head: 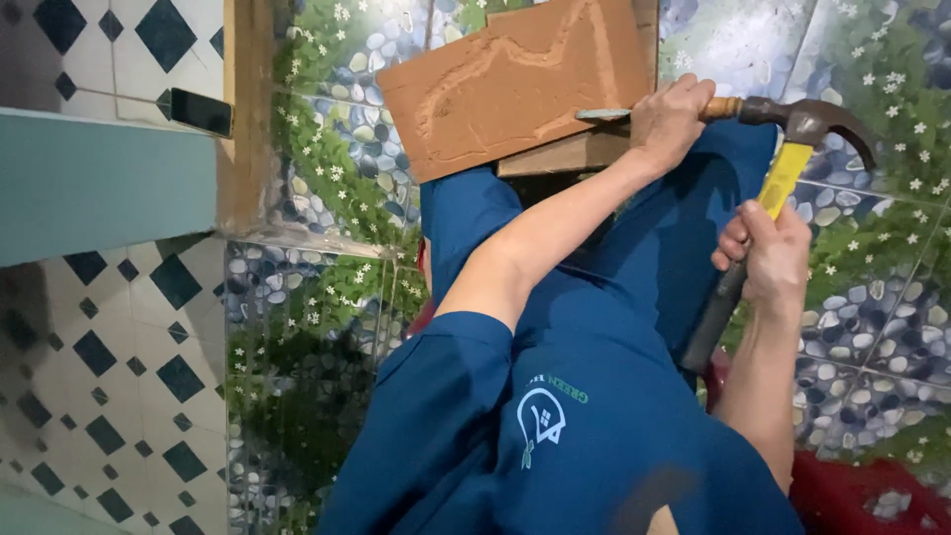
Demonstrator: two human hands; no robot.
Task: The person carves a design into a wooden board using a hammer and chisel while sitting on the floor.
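Nearest to me are my own blue shirt (584,446) and blue trousers (684,238), which fill the lower middle of the view and hide whatever I am sitting on; only a strip of something red (862,490) shows at the lower right. My right hand (768,260) is wrapped tight around the dark grip of the hammer (783,178), fingers fully closed, with its yellow neck rising to the steel claw head up by the chisel's butt. Whether the face is touching the butt or just off it I cannot tell. My left hand (674,121) is fisted around the chisel (634,113), fingers closed; its wooden handle pokes out toward the hammer and the metal blade lies flat, its tip over the right edge of the brown wooden board (515,84) propped on my knees. As I judge it, the carving is partway along: a winding outline is already cut across the board's face from its left edge toward the upper right, but the ground about it looks shallow and rough, and much of the face is untouched. A second, thicker board (570,154) sits under its lower right corner, mostly covered. The top of the board is cut off by the frame, and the blade's cutting edge is too small to make out. Farther out lies the pebble-and-flower tiled floor (327,168).
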